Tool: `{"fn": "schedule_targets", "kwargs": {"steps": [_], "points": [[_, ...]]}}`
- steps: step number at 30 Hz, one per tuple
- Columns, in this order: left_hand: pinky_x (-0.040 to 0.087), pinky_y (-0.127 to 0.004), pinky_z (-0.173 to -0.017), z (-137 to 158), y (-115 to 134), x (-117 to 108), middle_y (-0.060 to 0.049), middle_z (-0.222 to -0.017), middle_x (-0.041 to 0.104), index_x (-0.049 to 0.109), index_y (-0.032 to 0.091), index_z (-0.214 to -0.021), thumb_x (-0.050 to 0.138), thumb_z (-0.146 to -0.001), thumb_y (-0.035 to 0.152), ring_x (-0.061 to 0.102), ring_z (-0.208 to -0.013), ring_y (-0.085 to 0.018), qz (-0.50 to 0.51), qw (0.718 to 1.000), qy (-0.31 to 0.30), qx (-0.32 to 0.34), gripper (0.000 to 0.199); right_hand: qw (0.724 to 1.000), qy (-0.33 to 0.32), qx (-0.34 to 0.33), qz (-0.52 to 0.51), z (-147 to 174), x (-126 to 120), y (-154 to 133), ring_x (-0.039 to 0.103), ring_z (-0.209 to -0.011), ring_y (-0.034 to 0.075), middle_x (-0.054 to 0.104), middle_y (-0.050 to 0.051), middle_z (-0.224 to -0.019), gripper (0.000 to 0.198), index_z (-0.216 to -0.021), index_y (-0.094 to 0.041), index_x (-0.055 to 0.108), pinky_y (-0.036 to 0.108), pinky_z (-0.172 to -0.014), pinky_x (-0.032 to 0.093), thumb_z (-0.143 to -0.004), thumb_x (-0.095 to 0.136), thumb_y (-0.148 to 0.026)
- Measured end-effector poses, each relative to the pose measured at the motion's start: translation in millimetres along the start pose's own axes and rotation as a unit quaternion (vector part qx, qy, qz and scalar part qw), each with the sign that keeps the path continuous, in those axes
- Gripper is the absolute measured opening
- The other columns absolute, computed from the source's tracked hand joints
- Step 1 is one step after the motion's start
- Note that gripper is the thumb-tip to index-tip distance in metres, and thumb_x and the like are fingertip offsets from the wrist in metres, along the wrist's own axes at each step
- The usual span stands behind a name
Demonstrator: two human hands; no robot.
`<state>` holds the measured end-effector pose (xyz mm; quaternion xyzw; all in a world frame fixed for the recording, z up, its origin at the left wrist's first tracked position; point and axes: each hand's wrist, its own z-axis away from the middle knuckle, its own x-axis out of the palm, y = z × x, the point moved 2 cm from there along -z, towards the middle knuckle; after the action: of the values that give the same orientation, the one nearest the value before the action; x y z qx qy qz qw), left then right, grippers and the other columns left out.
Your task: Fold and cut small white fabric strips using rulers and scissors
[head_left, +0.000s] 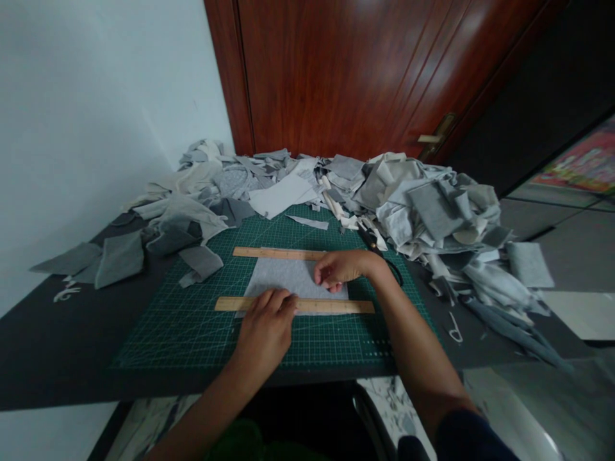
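A light grey fabric square (288,276) lies on the green cutting mat (192,326). Two wooden rulers frame it: the near ruler (331,306) lies over its front edge and the far ruler (273,253) runs along its back edge. My left hand (265,326) presses flat on the near ruler at the cloth's front left. Curled fingers of my right hand (343,267) rest on the cloth's right side, between the two rulers. I cannot make out anything in those fingers.
Heaps of grey and white fabric scraps (423,211) cover the back and right of the dark table (57,346); more grey scraps (120,256) lie at the left. Black-handled scissors (379,250) lie behind my right wrist. A wooden door (360,70) stands behind.
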<state>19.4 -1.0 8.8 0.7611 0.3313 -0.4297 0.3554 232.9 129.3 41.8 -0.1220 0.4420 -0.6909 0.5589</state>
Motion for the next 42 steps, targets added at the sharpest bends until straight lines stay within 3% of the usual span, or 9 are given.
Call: {"fn": "schedule_targets", "kwargs": {"steps": [12, 35, 38, 42], "points": [[0.056, -0.047, -0.092, 0, -2, 2, -0.010, -0.113, 0.070, 0.071, 0.014, -0.115, 0.060, -0.096, 0.011, 0.063, -0.104, -0.029, 0.001, 0.999, 0.036, 0.013, 0.022, 0.999, -0.025, 0.029, -0.022, 1, -3, 2, 0.062, -0.057, 0.009, 0.064, -0.006, -0.065, 0.018, -0.092, -0.015, 0.063, 0.021, -0.060, 0.051, -0.077, 0.072, -0.010], [0.058, -0.046, -0.087, 0, 0, 0, -0.010, -0.110, 0.071, 0.074, 0.015, -0.111, 0.060, -0.097, 0.014, 0.064, -0.100, -0.029, -0.016, 0.999, 0.039, 0.004, 0.020, 0.999, -0.019, 0.036, -0.011, 1, -4, 2, 0.063, -0.060, 0.010, 0.065, -0.005, -0.068, 0.026, -0.097, -0.016, 0.063, 0.023, -0.063, 0.053, -0.076, 0.076, -0.014], [0.058, -0.046, -0.087, 0, 0, 0, -0.010, -0.110, 0.071, 0.074, 0.015, -0.111, 0.058, -0.098, 0.014, 0.064, -0.099, -0.028, -0.013, 0.999, 0.034, 0.007, 0.021, 0.999, -0.022, 0.036, 0.019, 2, -3, 0, 0.061, -0.061, 0.011, 0.063, -0.005, -0.069, 0.027, -0.101, -0.016, 0.063, 0.024, -0.064, 0.050, -0.078, 0.075, -0.017], [0.058, -0.047, -0.088, 0, 0, -1, -0.010, -0.111, 0.071, 0.074, 0.015, -0.111, 0.055, -0.098, 0.014, 0.064, -0.101, -0.028, -0.016, 0.999, 0.030, 0.009, 0.022, 0.985, 0.000, -0.012, 0.170, 3, -2, -11, 0.053, -0.063, 0.012, 0.058, -0.004, -0.070, 0.025, -0.094, -0.015, 0.067, 0.023, -0.060, 0.041, -0.078, 0.079, -0.030]]}}
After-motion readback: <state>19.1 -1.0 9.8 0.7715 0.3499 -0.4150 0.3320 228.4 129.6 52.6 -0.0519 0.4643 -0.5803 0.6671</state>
